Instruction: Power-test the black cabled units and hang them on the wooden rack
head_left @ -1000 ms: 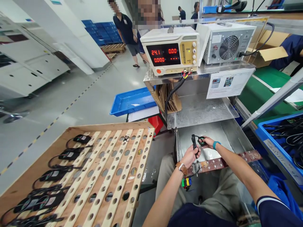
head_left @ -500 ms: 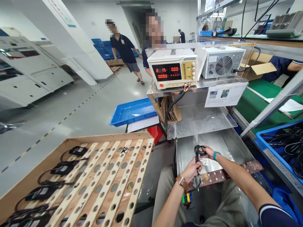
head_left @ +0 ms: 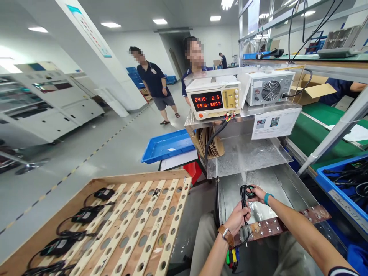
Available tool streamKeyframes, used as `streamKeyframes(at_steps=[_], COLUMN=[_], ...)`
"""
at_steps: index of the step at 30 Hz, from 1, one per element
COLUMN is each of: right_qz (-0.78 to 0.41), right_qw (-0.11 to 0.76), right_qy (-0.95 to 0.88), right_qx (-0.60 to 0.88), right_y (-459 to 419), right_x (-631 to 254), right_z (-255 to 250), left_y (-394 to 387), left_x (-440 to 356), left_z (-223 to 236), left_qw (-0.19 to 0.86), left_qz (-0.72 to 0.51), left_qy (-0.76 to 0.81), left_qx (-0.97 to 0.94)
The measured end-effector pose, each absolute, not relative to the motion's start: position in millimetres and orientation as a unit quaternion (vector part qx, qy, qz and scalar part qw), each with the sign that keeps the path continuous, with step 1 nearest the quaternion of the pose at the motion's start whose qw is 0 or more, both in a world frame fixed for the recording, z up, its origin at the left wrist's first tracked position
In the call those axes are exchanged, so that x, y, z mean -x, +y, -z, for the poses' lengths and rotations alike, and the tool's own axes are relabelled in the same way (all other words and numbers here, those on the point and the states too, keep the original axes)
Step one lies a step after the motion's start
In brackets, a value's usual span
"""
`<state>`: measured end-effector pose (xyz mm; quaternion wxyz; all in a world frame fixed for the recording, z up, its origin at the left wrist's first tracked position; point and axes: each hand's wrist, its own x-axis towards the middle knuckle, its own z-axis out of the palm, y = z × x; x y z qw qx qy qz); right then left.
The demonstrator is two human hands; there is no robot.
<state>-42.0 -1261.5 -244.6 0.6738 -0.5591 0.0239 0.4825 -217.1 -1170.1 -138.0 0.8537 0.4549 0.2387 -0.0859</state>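
My left hand [head_left: 237,219] is closed round a black cable [head_left: 244,195] and holds its plug end down on a brown perforated strip [head_left: 276,225] that lies across a steel tray [head_left: 287,184]. My right hand [head_left: 258,193] is closed on the coiled part of the same cable, just behind and to the right. Straight ahead, a cream power supply [head_left: 214,97] shows red digits on its display. A thick black lead [head_left: 211,140] runs down from its terminals.
A wooden rack [head_left: 135,222] with rows of holes holds several black adapters [head_left: 86,214] at my left. A blue bin [head_left: 345,180] of cables is at right. A blue tray [head_left: 168,145] sits ahead. Two people stand behind the power supply.
My head has tilted up, so everything sits lower in view. The display's lower row has gone from zeros to non-zero readings. Both hands keep their hold on the cable.
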Motion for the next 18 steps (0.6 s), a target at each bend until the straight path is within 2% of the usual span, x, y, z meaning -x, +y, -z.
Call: streamKeyframes(at_steps=[18], right_qz=[-0.470], right_qw=[0.686], right_qy=[0.028], right_qx=[0.555], right_y=[-1261.7], right_x=[41.7], right_z=[248.7], left_y=[-1171.7], left_x=[218.4], left_z=[137.8], left_qw=[0.852], left_qz=[0.075], left_qy=[0.237], left_qx=[-0.460])
